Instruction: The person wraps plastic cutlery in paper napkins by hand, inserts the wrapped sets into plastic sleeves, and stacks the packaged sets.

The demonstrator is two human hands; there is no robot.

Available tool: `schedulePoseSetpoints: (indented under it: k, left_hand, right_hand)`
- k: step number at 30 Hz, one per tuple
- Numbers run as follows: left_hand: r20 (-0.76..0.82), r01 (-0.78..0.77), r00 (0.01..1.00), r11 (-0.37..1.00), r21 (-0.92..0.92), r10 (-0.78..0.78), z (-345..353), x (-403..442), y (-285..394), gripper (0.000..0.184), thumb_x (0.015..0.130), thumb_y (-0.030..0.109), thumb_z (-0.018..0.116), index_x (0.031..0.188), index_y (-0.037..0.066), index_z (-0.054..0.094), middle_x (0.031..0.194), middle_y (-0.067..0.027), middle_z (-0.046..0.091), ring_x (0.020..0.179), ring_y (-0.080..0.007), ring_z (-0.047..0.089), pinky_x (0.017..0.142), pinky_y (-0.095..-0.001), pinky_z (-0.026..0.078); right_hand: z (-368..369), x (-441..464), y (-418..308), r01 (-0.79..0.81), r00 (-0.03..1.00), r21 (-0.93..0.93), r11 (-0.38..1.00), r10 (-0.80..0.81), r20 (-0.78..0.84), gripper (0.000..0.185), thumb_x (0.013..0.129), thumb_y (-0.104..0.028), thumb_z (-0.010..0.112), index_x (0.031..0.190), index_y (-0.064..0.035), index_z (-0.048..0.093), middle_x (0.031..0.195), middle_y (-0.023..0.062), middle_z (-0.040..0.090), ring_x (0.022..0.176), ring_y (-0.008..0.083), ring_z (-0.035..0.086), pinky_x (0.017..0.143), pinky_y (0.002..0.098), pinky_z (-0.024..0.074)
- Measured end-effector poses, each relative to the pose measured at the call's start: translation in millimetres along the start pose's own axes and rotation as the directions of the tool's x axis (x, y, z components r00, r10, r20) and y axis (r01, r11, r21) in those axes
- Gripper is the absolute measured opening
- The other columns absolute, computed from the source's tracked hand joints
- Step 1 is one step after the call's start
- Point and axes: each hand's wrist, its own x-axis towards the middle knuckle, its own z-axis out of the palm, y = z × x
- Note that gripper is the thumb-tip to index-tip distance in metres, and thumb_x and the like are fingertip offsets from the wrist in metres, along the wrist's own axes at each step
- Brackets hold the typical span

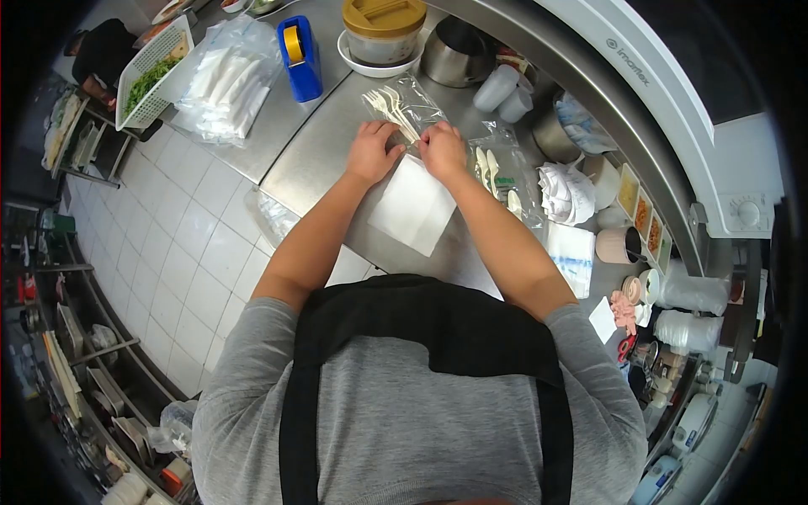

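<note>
Several pale plastic forks [387, 103] lie in a clear plastic bag [423, 103] on the steel counter, handles toward me. At the left of the handles is my left hand [371, 153], its thumb and bent fingers apart. My right hand [443, 153] is closed at the handle ends and the bag's near edge; its fingers partly hide what they grip. Just below both hands lies a stack of white paper napkins [414, 206]. Beside my right forearm, a second clear bag holds pale plastic knives or spoons [488, 168].
Packets in clear plastic [227, 80] and a blue tape dispenser [300, 59] stand at the left. Behind the forks are a tub with a yellow lid [383, 29] and a metal pot [457, 52]. Crumpled white paper [566, 192] and a folded cloth [571, 257] lie right.
</note>
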Motion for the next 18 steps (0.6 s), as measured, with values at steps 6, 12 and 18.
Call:
schedulePoseSetpoints:
  k: [6,12,18]
  left_hand:
    - [0.015,0.0,1.0,1.0,0.003,0.0,8.0,-0.7,-6.9,0.037,0.071,0.015,0.072,0.105,0.008,0.061,0.109,-0.0116,0.059,0.104,-0.0329,0.051,0.091,-0.0399,0.043]
    - [-0.018,-0.03,0.999,0.999,-0.028,0.03,5.5,-0.8,-6.3,0.034,0.074,0.015,0.072,0.105,0.008,0.062,0.108,-0.0113,0.059,0.1,-0.0319,0.053,0.087,-0.039,0.045]
    - [-0.071,-0.16,0.985,0.987,-0.011,0.159,-4.8,-6.1,5.9,0.029,0.074,0.013,0.072,0.102,0.01,0.064,0.111,-0.0095,0.059,0.103,-0.03,0.054,0.088,-0.0368,0.045]
  right_hand:
    - [-49.8,-53.8,25.8,-0.046,0.998,0.084,0.995,0.049,-0.031,0.016,0.074,-0.025,0.071,0.077,-0.0091,0.068,0.092,0.01,0.061,0.093,0.0276,0.057,0.077,0.0378,0.0464]
    - [-99.4,-198.6,89.8,-0.516,0.857,0.554,0.654,0.389,0.338,0.024,0.08,-0.024,0.069,0.076,-0.0011,0.066,0.077,0.0089,0.058,0.067,0.0166,0.057,0.061,0.0307,0.0435]
    - [-123.8,-235.9,98.2,-0.379,0.912,0.311,0.872,0.409,-0.036,0.026,0.076,-0.024,0.072,0.086,-0.0002,0.067,0.085,0.0133,0.059,0.071,0.0226,0.059,0.063,0.0342,0.0461]
